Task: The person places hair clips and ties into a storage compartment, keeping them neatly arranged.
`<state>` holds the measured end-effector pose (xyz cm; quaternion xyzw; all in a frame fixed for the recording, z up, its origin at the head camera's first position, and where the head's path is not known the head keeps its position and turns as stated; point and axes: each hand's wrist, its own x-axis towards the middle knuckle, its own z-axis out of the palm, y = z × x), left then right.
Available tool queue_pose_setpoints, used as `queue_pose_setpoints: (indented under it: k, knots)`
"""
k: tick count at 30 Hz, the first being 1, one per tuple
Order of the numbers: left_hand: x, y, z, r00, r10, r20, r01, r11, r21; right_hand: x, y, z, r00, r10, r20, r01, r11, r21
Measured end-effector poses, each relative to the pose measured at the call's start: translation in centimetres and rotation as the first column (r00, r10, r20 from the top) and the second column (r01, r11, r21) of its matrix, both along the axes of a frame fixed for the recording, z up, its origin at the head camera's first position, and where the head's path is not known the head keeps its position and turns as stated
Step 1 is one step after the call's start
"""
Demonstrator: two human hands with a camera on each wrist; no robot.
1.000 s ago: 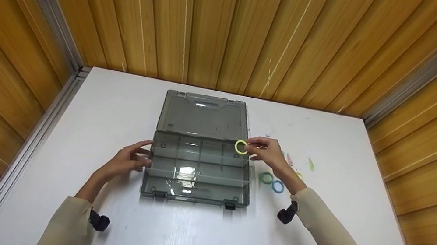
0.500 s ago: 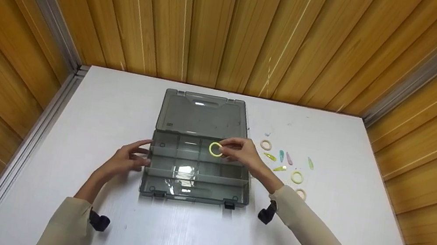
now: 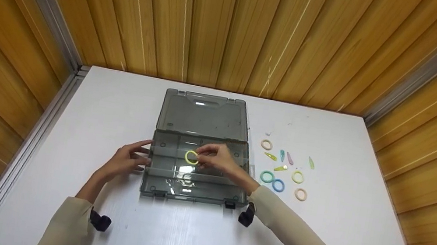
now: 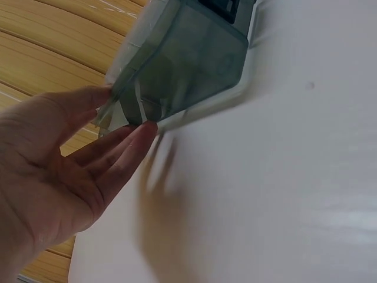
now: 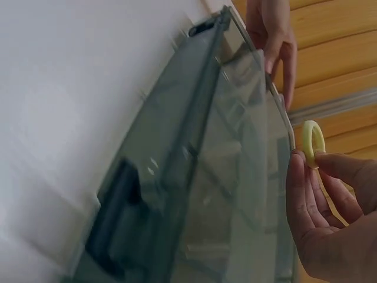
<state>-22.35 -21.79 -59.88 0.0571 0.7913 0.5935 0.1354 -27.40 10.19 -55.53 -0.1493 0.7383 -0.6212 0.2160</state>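
Here's the bright yellow ring, up in the air over the middle of the open grey box; which compartment lies directly below, I can't tell. The right hand has it pinched between thumb and fingertips, and the right wrist view shows it standing upright there. Over on the other side, the left hand has its fingers stretched out, tips touching the box's left wall. The see-through lid lies folded back, near the desk's far edge.

Now out across the white desk, between box and right edge, a scatter of small pieces! Just beside the box, a green ring and a blue ring touch; farther right, a pale yellow ring, with a beige ring nearer the front. Another beige ring sits toward the far edge. Among them, two yellow clips, a teal clip beside a pink clip, and, closest to the right edge, a green clip. Wood-patterned panels rise behind the far edge.
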Motion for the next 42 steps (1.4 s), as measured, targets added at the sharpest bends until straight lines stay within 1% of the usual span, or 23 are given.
queue_pose_setpoints:
  k: [5, 10, 14, 18, 22, 23, 26, 29, 31, 33, 36, 39, 42]
  knots:
    - [-0.2, 0.2, -0.1, 1.000, 0.027, -0.001, -0.027, 1.000, 0.008, 0.8, -2.1, -0.7, 1.000, -0.013, -0.021, 0.014, 0.999, 0.041]
    - [-0.4, 0.5, 0.0, 0.999, 0.040, -0.015, -0.040, 0.999, 0.020, 1.4, -3.9, -0.9, 0.996, -0.071, -0.061, 0.076, 0.993, 0.089]
    - [-0.3, 0.4, 0.1, 0.998, 0.053, 0.012, -0.054, 0.998, 0.030, 1.8, -5.2, -1.2, 0.990, -0.101, -0.102, 0.112, 0.987, 0.112]
    - [0.0, 0.3, 0.0, 0.998, 0.057, 0.041, -0.058, 0.997, 0.045, 2.0, -6.2, -1.5, 0.985, -0.103, -0.137, 0.121, 0.985, 0.126]
    - [0.0, 0.2, 0.0, 0.998, 0.050, 0.046, -0.052, 0.997, 0.059, 1.9, -7.2, -1.8, 0.985, -0.113, -0.127, 0.128, 0.985, 0.115]
    - [0.0, 0.1, 0.0, 0.998, 0.047, 0.046, -0.049, 0.997, 0.059, 1.9, -7.4, -1.9, 0.984, -0.112, -0.136, 0.129, 0.985, 0.118]
    - [-0.1, 0.1, 0.2, 0.998, 0.040, 0.048, -0.043, 0.997, 0.066, 1.7, -8.1, -2.0, 0.976, -0.103, -0.193, 0.134, 0.979, 0.156]
    - [-0.3, 0.1, 0.3, 0.998, 0.038, 0.049, -0.041, 0.997, 0.073, 1.7, -8.6, -2.0, 0.962, -0.085, -0.259, 0.144, 0.966, 0.216]
    - [-0.3, 0.1, 0.3, 0.998, 0.041, 0.049, -0.045, 0.996, 0.075, 1.6, -8.9, -1.9, 0.955, -0.075, -0.285, 0.151, 0.955, 0.254]
    - [-0.4, 0.2, 0.2, 0.998, 0.047, 0.049, -0.051, 0.996, 0.072, 1.6, -9.0, -2.0, 0.956, -0.070, -0.284, 0.152, 0.948, 0.280]
    - [-0.3, 0.2, 0.0, 0.997, 0.049, 0.053, -0.052, 0.996, 0.070, 1.5, -9.2, -2.2, 0.963, -0.068, -0.259, 0.151, 0.937, 0.315]
    - [-0.3, 0.3, -0.2, 0.997, 0.043, 0.063, -0.048, 0.996, 0.071, 1.5, -9.1, -2.4, 0.973, -0.067, -0.220, 0.137, 0.936, 0.325]
    - [-0.5, 0.4, -0.3, 0.997, 0.044, 0.065, -0.049, 0.996, 0.074, 1.3, -9.0, -2.5, 0.978, -0.060, -0.198, 0.123, 0.939, 0.322]
